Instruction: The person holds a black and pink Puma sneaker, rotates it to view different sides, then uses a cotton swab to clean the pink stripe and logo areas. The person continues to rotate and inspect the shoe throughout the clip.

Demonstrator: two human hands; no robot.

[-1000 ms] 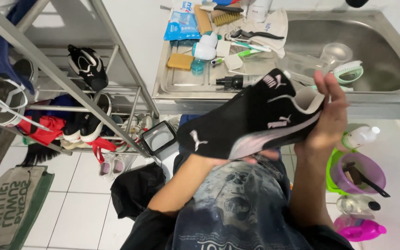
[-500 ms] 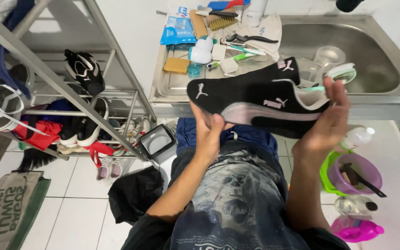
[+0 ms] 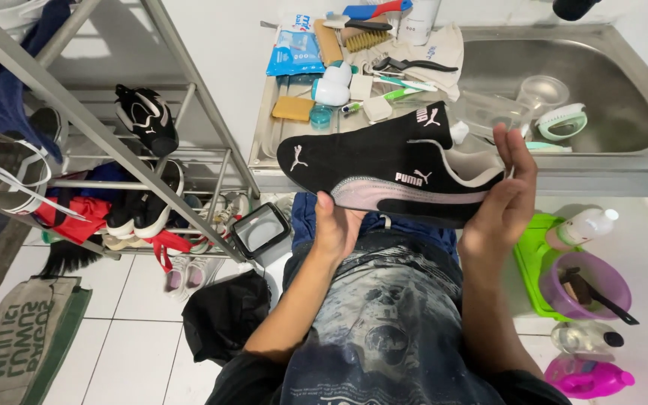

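I've tipped the black sneaker level just before the sink; my left hand cups its sole, my right hand wraps its heel.

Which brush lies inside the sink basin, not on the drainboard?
The round white and mint-green brush, resting in the basin right of the clear cups. The bristle brush lies on the drainboard side.

1. Shoe, frame centre, lies between left hand below and right hand at its right end.
2. Sink upper right; tray to its left.
3. Shoe rack fills the left.
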